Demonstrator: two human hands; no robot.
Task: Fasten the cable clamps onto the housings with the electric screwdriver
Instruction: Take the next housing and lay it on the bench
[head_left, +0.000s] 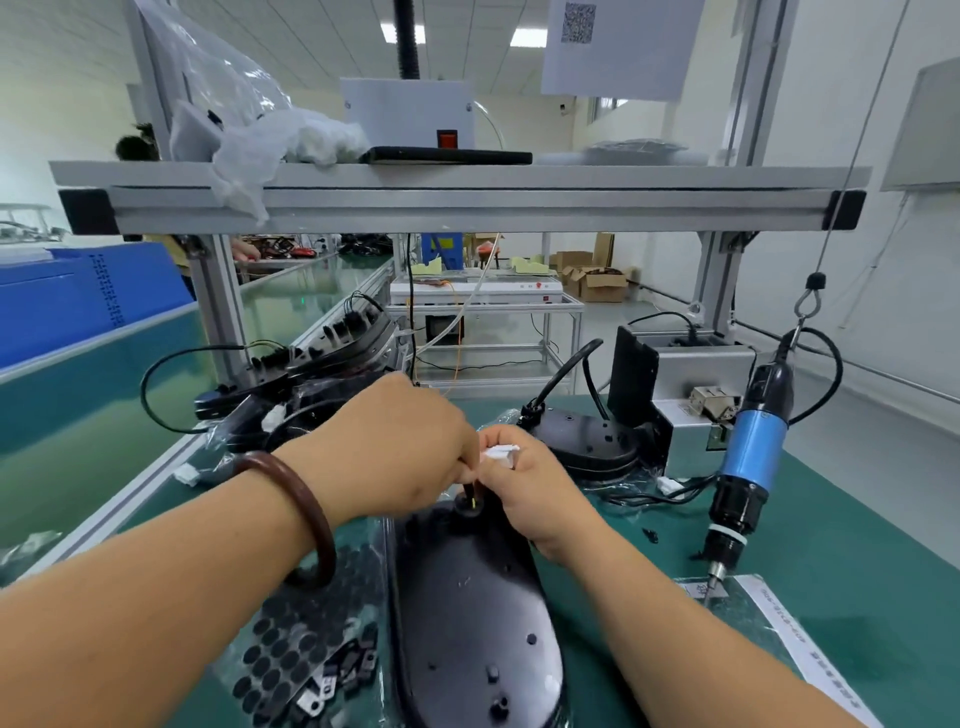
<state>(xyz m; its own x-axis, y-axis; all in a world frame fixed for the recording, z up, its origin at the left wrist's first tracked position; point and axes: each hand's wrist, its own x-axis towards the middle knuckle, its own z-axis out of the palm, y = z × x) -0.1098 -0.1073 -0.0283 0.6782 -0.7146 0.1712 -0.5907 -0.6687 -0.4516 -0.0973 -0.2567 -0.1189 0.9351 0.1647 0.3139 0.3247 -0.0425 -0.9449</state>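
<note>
At the far end of the black oval plastic housing (467, 613), where a round collar rises from the shell, both hands meet. The left hand (395, 447) pinches the thin dark cable (471, 493) just above the collar, fingertips pointing down. The right hand (530, 493) curls round a white plastic connector (501, 453) at the cable's free end. Holding both ends this way probably keeps the lead straight while it is fed through the collar opening, before any clamp goes over it.

The housing lies lengthwise toward the person on the green bench mat (831, 545), flat face up, so its screw bosses are reachable.

At seven o'clock from the grip, a clear bag holds small black cable clamps (337, 675) beside a sheet of round black pads (280, 639), close to the left hand.

At three o'clock the blue-and-black electric screwdriver (748, 467) hangs bit-down from a cord, untouched, within the right hand's reach.

A second black housing (587, 436) sits at one o'clock, and more are stacked at ten o'clock (311, 374).

Fastening seems not yet begun on this piece.
</note>
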